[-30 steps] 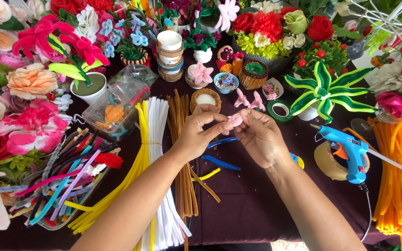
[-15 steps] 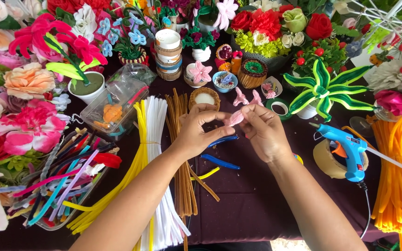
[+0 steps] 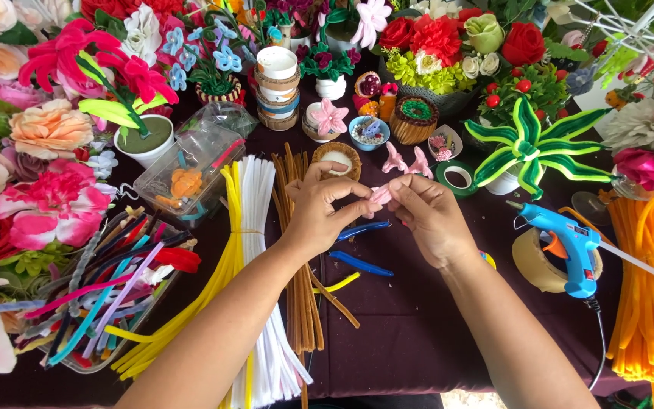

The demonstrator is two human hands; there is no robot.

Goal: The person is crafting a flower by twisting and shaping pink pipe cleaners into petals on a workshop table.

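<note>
A small pale pink fuzzy petal piece (image 3: 379, 195); bundles of yellow fuzzy craft stems (image 3: 225, 265), white fuzzy craft stems (image 3: 259, 227) and brown fuzzy craft stems (image 3: 297, 250); a blue-and-orange plastic glue gun (image 3: 565, 246); a dark maroon cloth-covered bench (image 3: 410, 333).

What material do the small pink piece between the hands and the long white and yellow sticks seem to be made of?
The small pink piece, pinched by the left hand and right hand, looks like fuzzy pipe cleaner, matte and bent; it is too small to be sure. The white sticks and yellow sticks look like chenille stems: thin, straight, with a soft fluffy surface.

Craft stall; handmade flowers (image 3: 51, 129), pipe cleaners (image 3: 255, 227), glue gun (image 3: 569, 246).
</note>
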